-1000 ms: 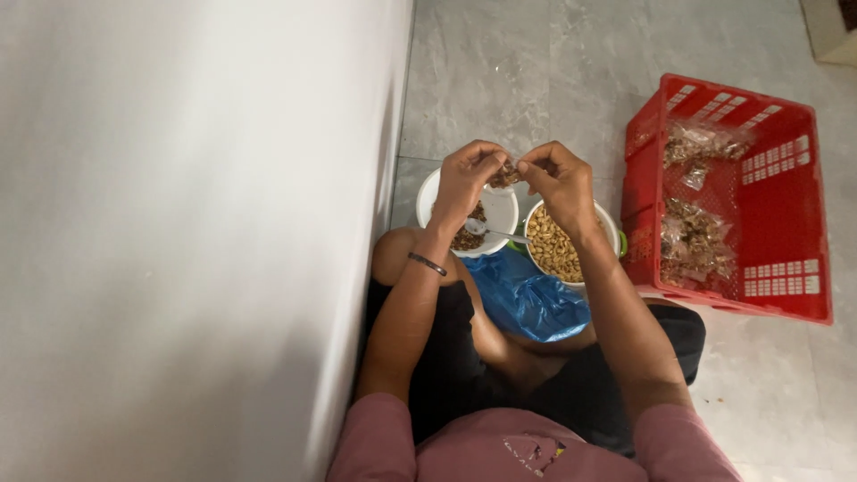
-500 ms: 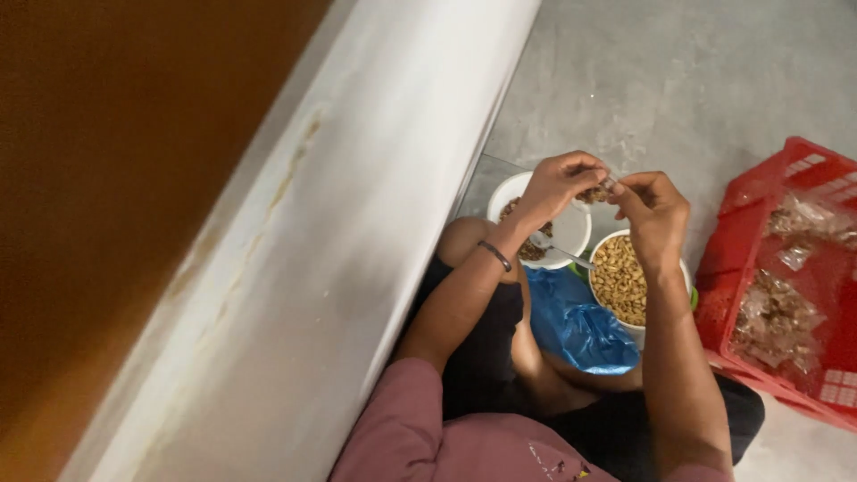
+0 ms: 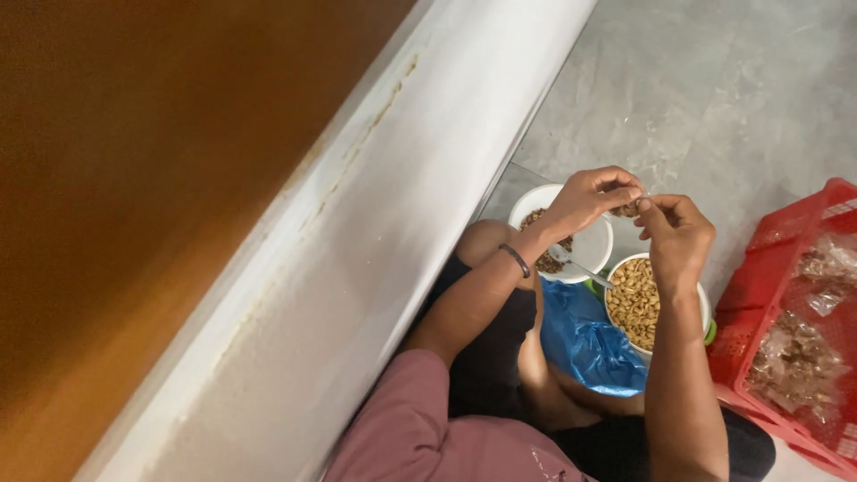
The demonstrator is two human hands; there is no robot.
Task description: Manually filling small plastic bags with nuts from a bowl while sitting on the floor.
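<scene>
Both hands meet above two white bowls and pinch a small clear packet of brown nuts (image 3: 625,211) between the fingertips. My left hand (image 3: 589,196) holds the packet's left side; my right hand (image 3: 678,230) holds its right side. A dark band circles my left wrist. Under the left hand is a white bowl (image 3: 589,245) with brown nuts and a metal spoon (image 3: 576,261). Under the right hand stands a white bowl of pale peanuts (image 3: 636,299).
A red plastic crate (image 3: 759,295) at the right holds several clear packets of nuts (image 3: 794,361). A blue plastic bag (image 3: 585,335) lies on my lap. A white wall with a brown panel fills the left. Grey tiled floor lies beyond the bowls.
The view has swung left and tilted, so the wall and brown panel fill more of the picture and the crate has slid to the right edge. Both hands still pinch the small packet.
</scene>
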